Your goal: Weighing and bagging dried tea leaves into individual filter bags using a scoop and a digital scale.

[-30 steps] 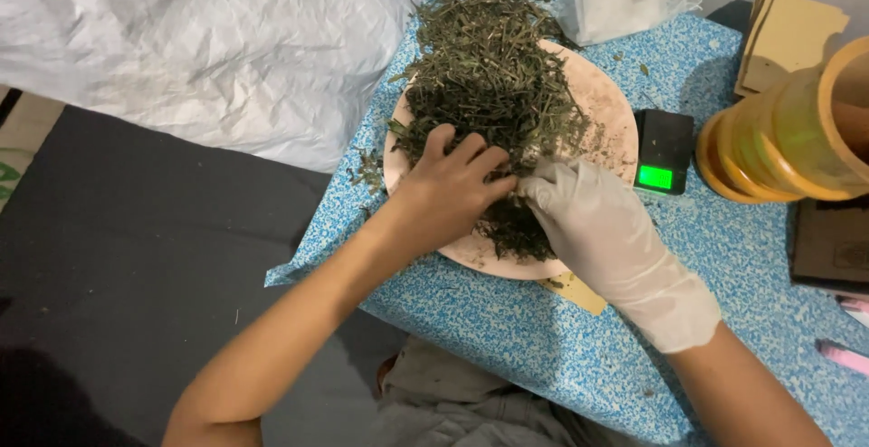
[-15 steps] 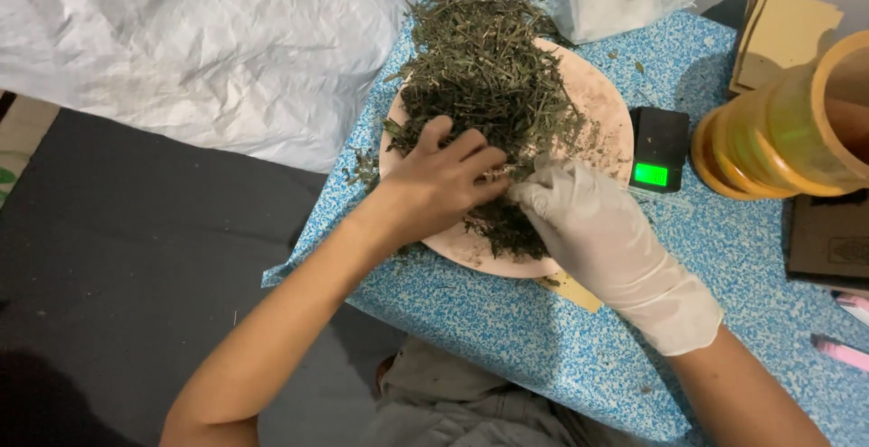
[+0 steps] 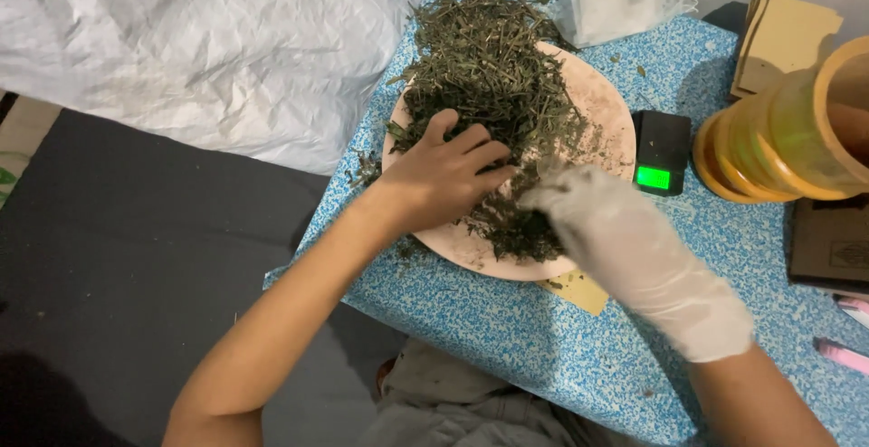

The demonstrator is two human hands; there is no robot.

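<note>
A heap of dried green herbs (image 3: 489, 76) lies on a round pinkish plate (image 3: 605, 103) on a blue speckled table. My bare left hand (image 3: 444, 175) rests flat on the near side of the heap, fingers spread into the herbs. My right hand (image 3: 625, 248), in a white glove, sits at the plate's near right edge, fingers curled over a clump of herbs; it is blurred, so its grip is unclear.
A small black scale (image 3: 661, 150) with a lit green display sits right of the plate. Yellow translucent jars (image 3: 787, 130) stand at the right, brown envelopes (image 3: 786, 40) and a clear bag (image 3: 615, 4) behind. A white sheet (image 3: 199, 49) covers the left.
My gloved right hand has shifted slightly right and toward me along the plate's edge. My left hand stays on the herbs.
</note>
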